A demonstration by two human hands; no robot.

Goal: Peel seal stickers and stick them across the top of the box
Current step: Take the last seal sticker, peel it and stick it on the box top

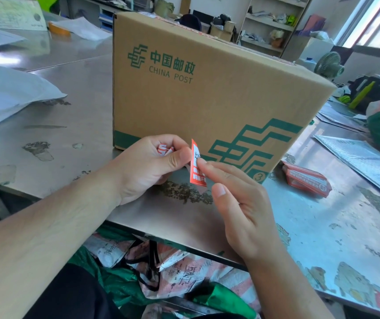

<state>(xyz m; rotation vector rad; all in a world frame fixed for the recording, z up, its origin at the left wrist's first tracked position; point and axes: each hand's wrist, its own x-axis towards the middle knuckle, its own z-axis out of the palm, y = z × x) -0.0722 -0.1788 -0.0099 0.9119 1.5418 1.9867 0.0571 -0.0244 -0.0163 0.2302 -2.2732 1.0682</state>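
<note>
Left hand point(152, 166) pinches the red paper seal sticker point(198, 173); right hand point(242, 203) touches it with straight fingers. Hanging limp, it may fold onto itself before reaching the brown cardboard box point(207, 88)

The box point(207, 93) stands near the tabletop's point(74, 107) front edge. The sticker point(198, 166) is before it; stack point(306, 180) right, envelope point(7, 95) left.
</note>
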